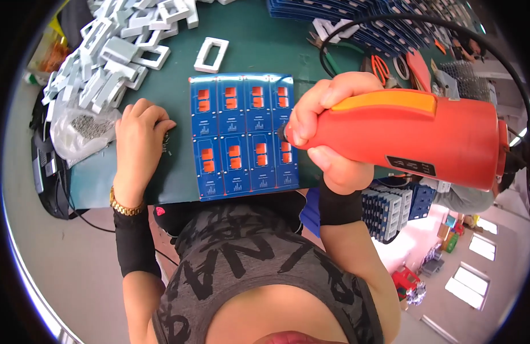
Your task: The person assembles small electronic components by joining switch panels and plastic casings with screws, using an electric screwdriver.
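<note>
Right hand (RH) (340, 168): fingers clamped on red electric screwdriver (414, 135), nr its nose; orange lever (385, 103) faces up. Tool lies approx. horiz., body to the R. Screwdriver tip (282, 133) is at R edge of blue panel (246, 136), btwn upper & lower rows; tip contact w/ panel: cannot tell.

Blue panel lies flat on green bench (248, 34), nr front edge, btwn both hands. Layout: 2 rows x 4 units, ea. w/ 2 orange-red windows.

Left hand (LH) (139, 129): on bench, L of panel, apart from it. Fingers bent, tips just beside small loose screws (166, 144); whether a screw is pinched: cannot tell.

Surroundings: clear plastic bag (73, 135) w/ screws, just L of LH. Pile of white & grey frames (119, 51), upper L. Single white frame (212, 55), just beyond panel. Green-handled pliers (332, 62) & orange-handled scissors (380, 69), upper R, beyond RH. Stacked blue panels (345, 8), far side of bench. Black cable (425, 17) arcs over upper R.
</note>
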### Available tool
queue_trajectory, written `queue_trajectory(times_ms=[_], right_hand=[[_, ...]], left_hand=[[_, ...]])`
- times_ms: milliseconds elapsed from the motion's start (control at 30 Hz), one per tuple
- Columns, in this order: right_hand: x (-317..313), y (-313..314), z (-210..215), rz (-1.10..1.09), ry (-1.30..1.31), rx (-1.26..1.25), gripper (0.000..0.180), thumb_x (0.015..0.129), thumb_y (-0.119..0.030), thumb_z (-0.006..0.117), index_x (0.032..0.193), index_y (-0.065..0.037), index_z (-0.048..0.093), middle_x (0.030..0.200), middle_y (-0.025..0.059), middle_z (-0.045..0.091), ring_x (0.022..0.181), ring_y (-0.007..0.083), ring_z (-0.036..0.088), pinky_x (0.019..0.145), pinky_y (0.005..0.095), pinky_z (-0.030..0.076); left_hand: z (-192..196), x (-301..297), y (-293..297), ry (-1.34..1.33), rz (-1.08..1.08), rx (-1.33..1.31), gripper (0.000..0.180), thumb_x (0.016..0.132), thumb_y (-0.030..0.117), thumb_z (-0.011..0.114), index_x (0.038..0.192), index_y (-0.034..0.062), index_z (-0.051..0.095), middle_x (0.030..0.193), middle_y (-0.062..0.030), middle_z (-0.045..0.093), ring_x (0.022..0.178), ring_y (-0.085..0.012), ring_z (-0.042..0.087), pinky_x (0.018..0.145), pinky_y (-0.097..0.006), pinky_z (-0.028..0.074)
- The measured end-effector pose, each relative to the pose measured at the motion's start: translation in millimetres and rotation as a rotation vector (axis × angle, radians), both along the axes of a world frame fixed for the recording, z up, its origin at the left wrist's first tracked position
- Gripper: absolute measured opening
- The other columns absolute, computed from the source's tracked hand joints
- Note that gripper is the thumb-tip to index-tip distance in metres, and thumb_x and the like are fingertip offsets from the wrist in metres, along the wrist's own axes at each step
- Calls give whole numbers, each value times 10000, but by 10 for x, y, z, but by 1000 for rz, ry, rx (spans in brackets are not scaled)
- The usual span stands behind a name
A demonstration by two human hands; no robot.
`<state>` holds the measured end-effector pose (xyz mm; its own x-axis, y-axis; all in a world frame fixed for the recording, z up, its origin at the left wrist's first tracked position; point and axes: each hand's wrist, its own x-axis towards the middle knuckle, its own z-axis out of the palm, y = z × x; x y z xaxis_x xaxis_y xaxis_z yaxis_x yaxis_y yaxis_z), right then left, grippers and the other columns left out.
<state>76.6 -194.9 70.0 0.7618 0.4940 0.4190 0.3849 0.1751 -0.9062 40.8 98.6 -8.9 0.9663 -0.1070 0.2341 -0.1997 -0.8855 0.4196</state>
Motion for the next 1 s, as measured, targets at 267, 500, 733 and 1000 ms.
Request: queue_trajectory(times_ms=[267,500,733,1000], right_hand=[[27,35,5,126,49,91,512,660,-44,698,1102,-53,440,772,118,546,661,194,547,621,325,497],[149,-168,-95,337,16,287,493,675,-40,674,1118,-34,457,780,108,552,668,198,558,617,325,484],[-96,-425,-92,91,-152,414,538,703,-63,659,1183,-43,417,840,120,584,685,220,585,714,390,498],[-372,-615,-271,-260,-323,440,509,727,-29,668,1170,-56,418,828,101,563,709,205,552,676,364,490]], left_hand=[[-8,1,23,-103,139,-382,92,835,23,718,897,10,651,771,-62,653,688,-152,616,637,-249,468],[277,178,-512,26,-297,-662,90,847,-23,671,925,21,665,867,-100,705,799,-183,689,732,-280,532],[266,451,-1025,89,-573,-522,91,840,-16,663,920,10,630,902,-96,653,828,-266,645,764,-313,514],[265,454,-1218,209,-695,-343,159,772,35,738,910,22,659,959,-97,596,923,-286,604,819,-358,495]])
